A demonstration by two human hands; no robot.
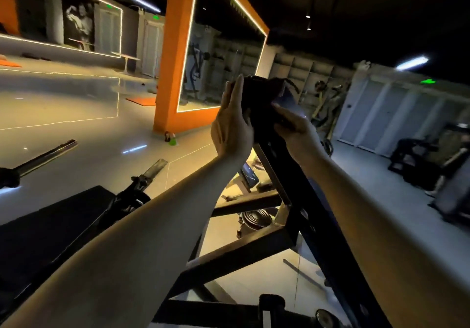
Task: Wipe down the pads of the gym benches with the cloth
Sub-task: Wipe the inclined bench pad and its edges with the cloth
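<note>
Both forearms reached up from the bottom of the frame toward its centre, meeting at the top end of a tilted bench pad (290,98). The left hand (232,121) stood edge-on with its back to the camera, fingers straight and together, pressed flat against the left side of a dark cloth (256,98) bunched over the pad's upper end. The right hand (292,126) lay just right of it, knuckles up, its fingers curled onto the cloth and the pad's edge; how firmly it gripped could not be told in the dim light.

The pad ran down and to the right from the hands, carried on a dark steel frame (254,249) whose struts crossed the lower centre of the picture. At the left edge, a bar (48,154) and a second dark pad (50,226) sat close beside the left forearm. Beyond the hands, the glossy floor (76,104) opened wide across the left half, up to an orange-framed mirror (221,48) in the upper centre. On the right, more dark machines (432,165) stood well apart from the bench, with bare floor between.
</note>
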